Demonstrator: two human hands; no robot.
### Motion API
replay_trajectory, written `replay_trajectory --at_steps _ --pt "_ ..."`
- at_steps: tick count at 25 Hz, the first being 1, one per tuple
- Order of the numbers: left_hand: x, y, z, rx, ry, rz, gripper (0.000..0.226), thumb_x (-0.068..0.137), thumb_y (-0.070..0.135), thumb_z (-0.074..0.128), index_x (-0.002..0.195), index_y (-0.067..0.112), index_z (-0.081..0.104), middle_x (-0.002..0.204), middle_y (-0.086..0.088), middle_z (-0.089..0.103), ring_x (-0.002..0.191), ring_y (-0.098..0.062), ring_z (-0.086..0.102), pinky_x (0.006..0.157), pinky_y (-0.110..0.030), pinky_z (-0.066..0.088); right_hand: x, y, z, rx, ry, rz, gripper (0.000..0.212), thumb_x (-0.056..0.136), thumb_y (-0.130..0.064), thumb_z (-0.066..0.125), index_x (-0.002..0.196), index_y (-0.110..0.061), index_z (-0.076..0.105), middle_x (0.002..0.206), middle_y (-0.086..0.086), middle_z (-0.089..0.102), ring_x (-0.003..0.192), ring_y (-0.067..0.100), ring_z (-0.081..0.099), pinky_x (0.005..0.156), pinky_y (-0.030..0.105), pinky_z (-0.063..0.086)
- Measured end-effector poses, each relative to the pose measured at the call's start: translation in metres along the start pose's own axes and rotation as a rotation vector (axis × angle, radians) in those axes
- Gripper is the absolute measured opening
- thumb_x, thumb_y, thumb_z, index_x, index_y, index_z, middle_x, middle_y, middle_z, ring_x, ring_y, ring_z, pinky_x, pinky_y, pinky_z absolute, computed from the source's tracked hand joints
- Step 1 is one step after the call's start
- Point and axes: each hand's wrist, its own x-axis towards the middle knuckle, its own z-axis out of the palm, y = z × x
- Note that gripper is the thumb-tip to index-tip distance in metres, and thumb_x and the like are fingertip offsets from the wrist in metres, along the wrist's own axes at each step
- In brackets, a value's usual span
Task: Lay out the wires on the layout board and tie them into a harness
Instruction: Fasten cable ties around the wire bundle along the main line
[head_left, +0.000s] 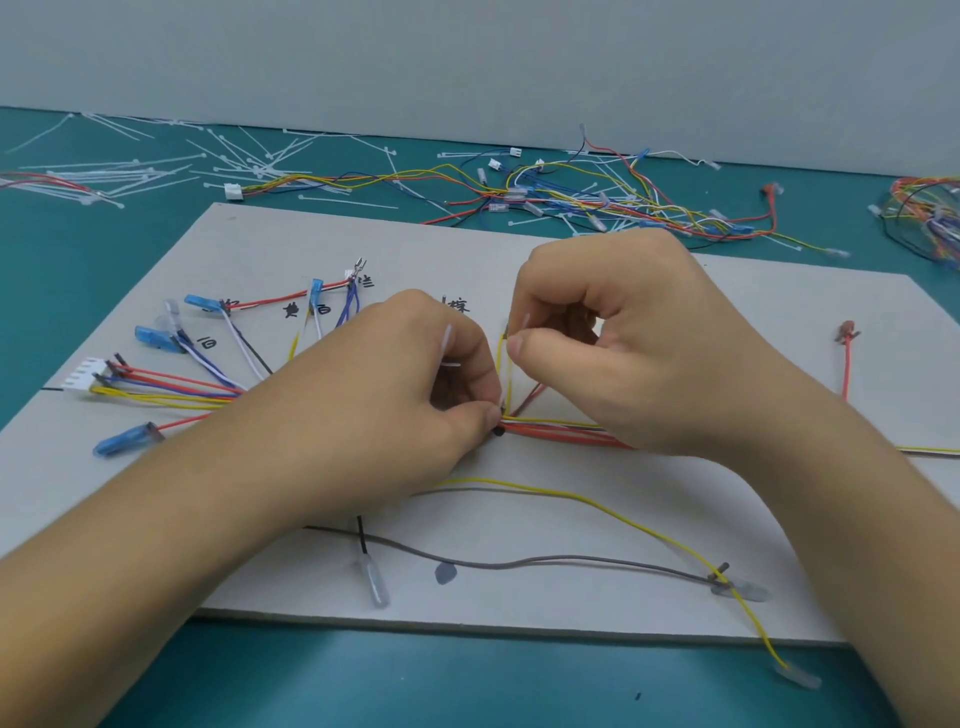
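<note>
White cable tie sits at the wire bundle branch point, mid layout board; I'd keep the loop square and cinch slowly so no strand slips out. Head view: left hand grip pinches the wire bundle there, right hand grip pinches what looks like the tie's tail, knuckles up.

Bright, even, diffuse light falls seemingly from above, leaving the pale layout board evenly lit, with faint soft shadows under the left grip and right grip and a dark band on the bench just nearer than the board's edge. The thin white cable tie pinched in both grips looks slightly smeared, and loose wires far beyond them are soft. Wide-angle distortion swells the forearms nearer than the grips.
</note>
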Motion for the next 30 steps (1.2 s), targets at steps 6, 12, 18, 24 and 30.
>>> replay_trajectory --at_steps 6,12,18,24,30 --pt "-0.002 -0.003 0.002 0.023 0.034 0.056 0.009 0.083 0.035 0.067 0.076 0.03 0.068 0.077 0.015 0.068 0.077 -0.001 0.063 0.064 -0.019 0.048 -0.002 0.006 -0.031 -0.032 -0.183 0.25 0.021 0.089 -0.027 0.071 0.069 -0.021 0.07 0.057 -0.007 0.062 0.049 0.004 0.052 0.05 0.02 0.041" --pt "-0.003 0.0 0.006 -0.015 0.044 0.112 0.014 0.083 0.02 0.071 0.072 0.026 0.064 0.08 0.013 0.069 0.079 -0.006 0.063 0.067 -0.016 0.046 -0.014 0.013 -0.07 -0.26 -0.451 0.629 0.023 0.072 -0.054 0.07 0.073 -0.03 0.071 0.053 -0.012 0.065 0.041 0.002 0.053 0.05 0.025 0.042" --pt "0.0 0.0 0.01 -0.021 0.058 0.152 0.013 0.08 0.023 0.067 0.068 0.025 0.062 0.075 0.008 0.065 0.072 -0.009 0.06 0.063 -0.018 0.046 -0.018 0.0 -0.069 -0.223 -0.59 0.73 0.013 0.071 -0.045 0.082 0.071 -0.036 0.073 0.06 -0.01 0.072 0.049 0.001 0.064 0.055 0.022 0.045" --pt "0.0 0.001 0.009 -0.023 0.065 0.168 0.009 0.075 0.032 0.062 0.068 0.028 0.065 0.076 0.007 0.064 0.072 -0.011 0.062 0.066 -0.031 0.05 -0.02 -0.013 -0.06 -0.36 -0.532 0.673 0.016 0.074 -0.03 0.075 0.074 -0.045 0.07 0.054 -0.02 0.066 0.041 0.004 0.058 0.036 0.021 0.044" --pt "0.004 0.004 0.007 0.016 0.055 0.214 0.009 0.072 0.025 0.061 0.064 0.025 0.064 0.071 0.005 0.065 0.073 -0.015 0.062 0.069 -0.037 0.051 -0.018 -0.013 -0.057 -0.465 -0.545 0.552 0.036 0.072 -0.026 0.071 0.082 -0.059 0.062 0.067 -0.043 0.055 0.058 0.012 0.064 0.048 0.028 0.053"
